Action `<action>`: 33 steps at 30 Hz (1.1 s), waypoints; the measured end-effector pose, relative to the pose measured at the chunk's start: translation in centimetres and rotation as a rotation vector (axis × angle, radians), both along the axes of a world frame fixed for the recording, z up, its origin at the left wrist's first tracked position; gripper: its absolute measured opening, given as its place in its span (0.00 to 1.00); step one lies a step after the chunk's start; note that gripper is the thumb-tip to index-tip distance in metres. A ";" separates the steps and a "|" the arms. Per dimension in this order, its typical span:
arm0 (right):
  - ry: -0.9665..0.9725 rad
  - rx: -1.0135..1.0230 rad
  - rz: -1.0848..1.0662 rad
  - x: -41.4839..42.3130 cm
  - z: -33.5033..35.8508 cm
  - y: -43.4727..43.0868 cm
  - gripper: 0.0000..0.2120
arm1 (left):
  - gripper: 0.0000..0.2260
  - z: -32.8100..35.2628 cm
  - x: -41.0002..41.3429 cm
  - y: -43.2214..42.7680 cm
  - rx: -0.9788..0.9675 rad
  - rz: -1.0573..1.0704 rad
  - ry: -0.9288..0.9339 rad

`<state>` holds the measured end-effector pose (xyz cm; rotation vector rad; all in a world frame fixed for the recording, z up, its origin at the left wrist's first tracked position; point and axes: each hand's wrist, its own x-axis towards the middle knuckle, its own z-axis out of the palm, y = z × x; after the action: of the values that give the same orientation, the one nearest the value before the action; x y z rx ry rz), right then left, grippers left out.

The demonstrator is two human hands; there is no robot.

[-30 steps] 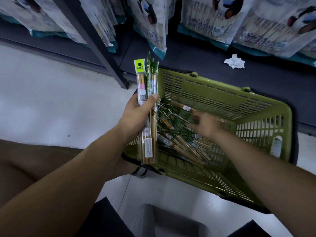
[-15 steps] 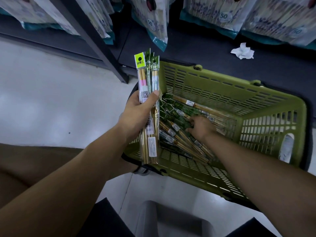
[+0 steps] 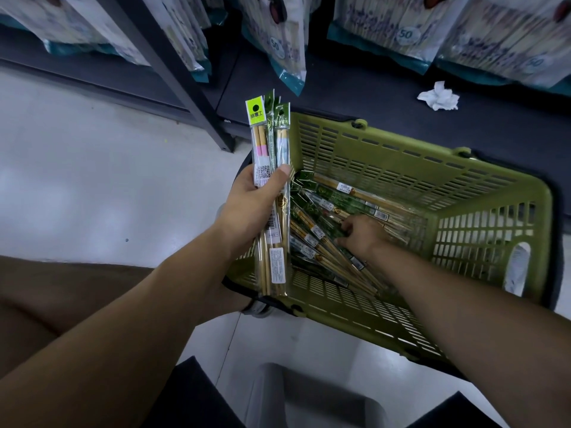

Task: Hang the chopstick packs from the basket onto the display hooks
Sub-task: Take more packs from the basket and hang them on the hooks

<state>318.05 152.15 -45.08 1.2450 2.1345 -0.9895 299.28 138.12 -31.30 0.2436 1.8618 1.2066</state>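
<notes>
Upright, slim clear-plastic packs (image 3: 262,143) sit gripped in left hand (image 3: 250,208).

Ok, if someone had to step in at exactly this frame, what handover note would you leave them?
Left hand: grips an upright bundle of clear-wrapped chopstick packs beside the basket's left end.
Right hand: down inside the olive-green slotted plastic basket, fingers among the loose green-labelled chopstick packs; unclear whether it has pinched one.
Done: a few packs gathered in the left hand; none seen hung.
Left: pick out the many packs in the basket and hang them all. The display hooks are not in view.
</notes>
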 end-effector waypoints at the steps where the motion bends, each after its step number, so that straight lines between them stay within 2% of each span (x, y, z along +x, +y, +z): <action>1: 0.008 -0.008 -0.020 0.0 0.1 0.1 0.18 | 0.24 0.1 0.0 0.0 0.006 0.002 -0.002; 9: 0.100 0.032 -0.107 0.3 3.7 1.6 0.18 | 0.21 1.1 0.6 0.2 0.108 0.038 -0.030; 17: 0.378 0.015 -0.222 -1.3 12.8 3.0 0.15 | 0.11 3.3 1.3 0.6 0.208 0.094 -0.076; 20: 0.453 0.023 -0.227 -1.2 16.8 3.3 0.14 | 0.12 4.2 1.9 0.9 0.237 0.116 -0.091; 25: 0.543 -0.035 -0.205 -1.2 22.7 3.6 0.14 | 0.24 6.3 3.3 1.8 0.272 0.062 -0.008; 30: 0.596 -0.026 -0.208 -0.8 26.2 3.4 0.12 | 0.10 8.6 3.9 2.4 0.355 0.037 0.045; 33: 0.600 -0.030 -0.205 -0.3 27.4 3.4 0.11 | 0.14 9.3 3.9 2.8 0.359 0.027 0.121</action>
<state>317.73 155.60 -17.71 1.2853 2.4374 -1.6457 303.15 140.88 -22.02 0.4994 1.7431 1.5724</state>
